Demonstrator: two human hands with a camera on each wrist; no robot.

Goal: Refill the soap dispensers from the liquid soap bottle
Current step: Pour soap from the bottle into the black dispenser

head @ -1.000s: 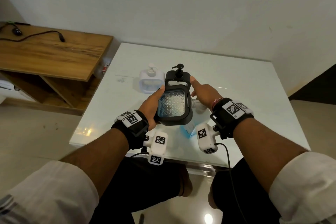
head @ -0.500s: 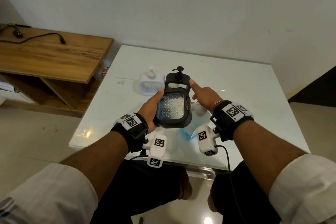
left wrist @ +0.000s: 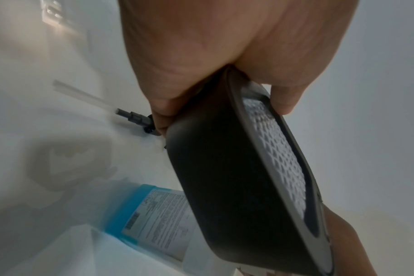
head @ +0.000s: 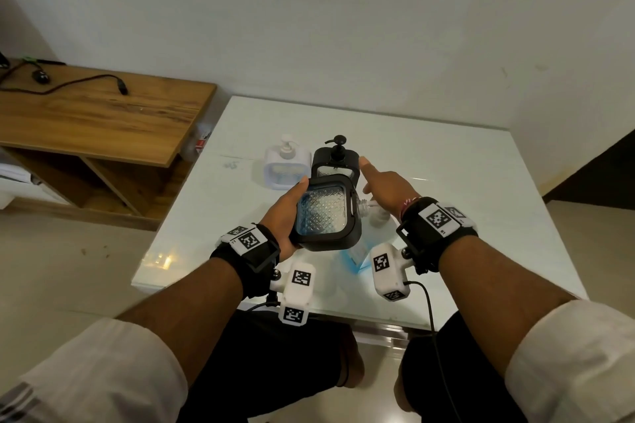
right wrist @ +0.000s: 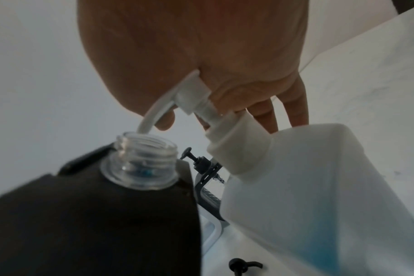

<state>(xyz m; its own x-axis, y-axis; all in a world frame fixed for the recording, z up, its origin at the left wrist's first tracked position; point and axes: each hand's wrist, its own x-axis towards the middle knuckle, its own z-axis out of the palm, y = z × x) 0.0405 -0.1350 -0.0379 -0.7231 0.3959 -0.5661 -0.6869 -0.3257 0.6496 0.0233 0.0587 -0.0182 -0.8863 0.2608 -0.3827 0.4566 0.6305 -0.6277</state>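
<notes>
Little blue soap (head: 311,230) in the tilted, uncapped black dispenser (head: 338,240).

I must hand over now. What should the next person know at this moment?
Left hand grips the black dispenser, tilted, pump off, neck open. Right hand presses the pump of the soap bottle; its spout sits at the open neck. Removed black pump lies on the table. A little blue soap shows inside. A second black dispenser and a white dispenser stand behind, capped.
</notes>
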